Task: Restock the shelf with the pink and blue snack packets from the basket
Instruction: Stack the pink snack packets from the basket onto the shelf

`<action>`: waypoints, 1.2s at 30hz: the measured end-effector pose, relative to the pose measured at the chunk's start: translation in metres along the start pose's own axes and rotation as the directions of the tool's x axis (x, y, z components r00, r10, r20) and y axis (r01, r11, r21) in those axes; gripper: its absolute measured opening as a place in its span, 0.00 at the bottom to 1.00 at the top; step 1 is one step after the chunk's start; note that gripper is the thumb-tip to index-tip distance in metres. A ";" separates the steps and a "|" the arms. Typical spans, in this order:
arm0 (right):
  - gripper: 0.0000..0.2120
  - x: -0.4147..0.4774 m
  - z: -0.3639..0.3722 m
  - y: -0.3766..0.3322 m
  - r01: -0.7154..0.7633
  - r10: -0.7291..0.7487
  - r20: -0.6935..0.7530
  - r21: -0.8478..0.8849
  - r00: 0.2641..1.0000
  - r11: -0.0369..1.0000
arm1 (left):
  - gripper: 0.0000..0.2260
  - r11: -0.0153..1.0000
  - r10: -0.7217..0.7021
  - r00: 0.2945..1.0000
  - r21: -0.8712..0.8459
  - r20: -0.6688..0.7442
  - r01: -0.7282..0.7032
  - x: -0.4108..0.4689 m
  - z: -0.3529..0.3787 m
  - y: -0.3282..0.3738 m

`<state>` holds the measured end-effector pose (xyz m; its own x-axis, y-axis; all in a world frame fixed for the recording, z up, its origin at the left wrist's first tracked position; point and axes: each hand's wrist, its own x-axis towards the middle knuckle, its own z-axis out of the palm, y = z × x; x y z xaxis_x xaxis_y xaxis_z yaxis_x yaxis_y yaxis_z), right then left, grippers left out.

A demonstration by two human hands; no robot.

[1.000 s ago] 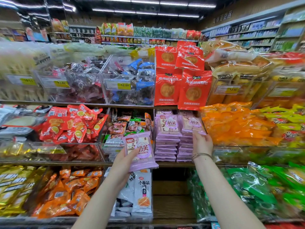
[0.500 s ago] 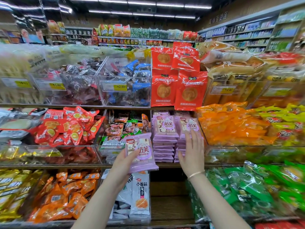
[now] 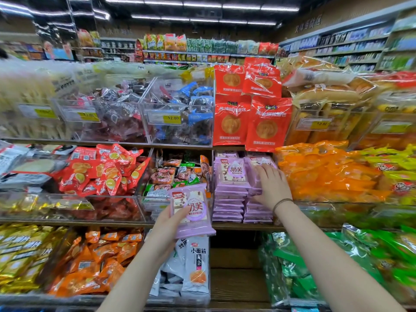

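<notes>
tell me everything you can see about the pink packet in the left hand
The flat rectangular pink plastic snack packet looks sealed and glossy, with a red logo top left, big red characters on a pale round patch, and pictured white pieces. It is held upright, tilted slightly, in front of the middle shelf. Only the left hand touches it, gripping its lower left side, thumb across the front.

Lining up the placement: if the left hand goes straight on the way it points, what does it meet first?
Likely the clear bin of brown and green snack packets, right behind the pink packet the left hand holds. The pink stacks lie right of that line; depth is unclear.
</notes>
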<state>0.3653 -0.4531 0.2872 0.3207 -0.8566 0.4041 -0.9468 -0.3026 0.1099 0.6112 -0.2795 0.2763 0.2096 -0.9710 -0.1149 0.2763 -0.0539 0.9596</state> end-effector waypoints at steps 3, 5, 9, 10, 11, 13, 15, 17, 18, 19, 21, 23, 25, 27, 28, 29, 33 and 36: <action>0.45 -0.011 -0.012 0.001 0.021 -0.028 0.085 0.079 0.996 0.997 | 0.12 1.000 -0.015 1.000 0.002 0.009 0.015 -0.001 0.010 0.002; 0.43 -0.024 -0.026 -0.003 0.023 -0.054 0.104 0.278 0.993 0.960 | 0.19 0.998 -0.059 0.998 -0.012 0.030 0.059 0.001 0.018 0.002; 0.26 -0.063 -0.061 -0.040 -0.010 -0.068 0.058 0.828 0.996 0.560 | 0.21 0.994 -0.107 0.989 0.015 0.102 0.106 0.004 0.039 0.009; 0.23 -0.072 -0.067 -0.053 -0.033 -0.070 0.078 0.870 0.994 0.492 | 0.23 0.995 -0.101 0.986 0.011 0.129 0.100 0.006 0.046 0.011; 0.21 -0.079 -0.070 -0.063 -0.063 -0.061 0.101 0.888 0.993 0.455 | 0.24 0.996 -0.089 0.985 -0.013 0.145 0.092 0.009 0.052 0.011; 0.18 -0.085 -0.070 -0.074 -0.113 -0.011 0.124 0.931 0.992 0.347 | 0.24 0.997 -0.056 0.988 -0.051 0.147 0.064 0.014 0.062 0.013; 0.13 -0.080 -0.070 -0.072 -0.188 0.064 0.179 0.964 0.982 0.186 | 0.16 1.000 0.007 0.990 0.020 0.140 -0.010 0.021 0.070 0.014; 0.12 -0.070 -0.072 -0.062 -0.263 0.140 0.249 0.960 0.958 0.095 | 0.12 0.937 0.183 0.974 0.276 0.132 -0.213 0.031 0.071 0.014; 0.13 -0.063 -0.072 -0.054 -0.289 0.187 0.267 0.952 0.945 0.103 | 0.12 0.820 0.324 0.934 0.449 0.150 -0.357 0.038 0.065 0.013; 0.14 -0.055 -0.071 -0.045 -0.304 0.241 0.265 0.942 0.934 0.141 | 0.12 0.644 0.455 0.871 0.608 0.183 -0.464 0.047 0.055 0.010; 0.16 -0.036 -0.071 -0.027 -0.329 0.357 0.240 0.919 0.903 0.216 | 0.13 0.279 0.579 0.771 0.824 0.266 -0.493 0.062 0.037 0.003; 0.16 -0.015 -0.071 -0.012 -0.356 0.442 0.219 0.898 0.870 0.257 | 0.13 0.012 0.537 0.770 0.910 0.343 -0.414 0.072 0.025 -0.005; 0.15 0.004 -0.067 -0.003 -0.393 0.489 0.182 0.840 0.853 0.373 | 0.14 -0.173 0.509 0.752 0.906 0.418 -0.387 0.076 0.022 -0.014; 0.15 0.019 -0.058 0.002 -0.428 0.507 0.140 0.744 0.851 0.513 | 0.16 -0.204 0.553 0.709 0.896 0.437 -0.394 0.079 0.023 -0.019; 0.15 0.022 -0.054 0.001 -0.437 0.503 0.115 0.678 0.857 0.590 | 0.16 -0.199 0.575 0.693 0.896 0.434 -0.396 0.080 0.023 -0.020; 0.15 0.024 -0.050 -0.001 -0.431 0.488 0.076 0.600 0.869 0.673 | 0.16 -0.199 0.587 0.683 0.896 0.434 -0.398 0.080 0.022 -0.021; 0.20 0.019 -0.039 -0.011 -0.332 0.354 -0.102 0.183 0.930 0.925 | 0.15 -0.248 0.623 0.629 0.879 0.466 -0.406 0.081 0.019 -0.023; 0.17 0.014 -0.038 -0.015 -0.146 0.167 -0.140 0.150 0.976 0.978 | 0.14 -0.256 0.632 0.616 0.877 0.471 -0.407 0.082 0.019 -0.024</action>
<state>0.3825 -0.4445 0.3260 0.1509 -0.8278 0.5403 -0.9684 -0.2335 -0.0874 0.6042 -0.3626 0.2484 -0.1377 -0.7416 0.6565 -0.9784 0.2052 0.0266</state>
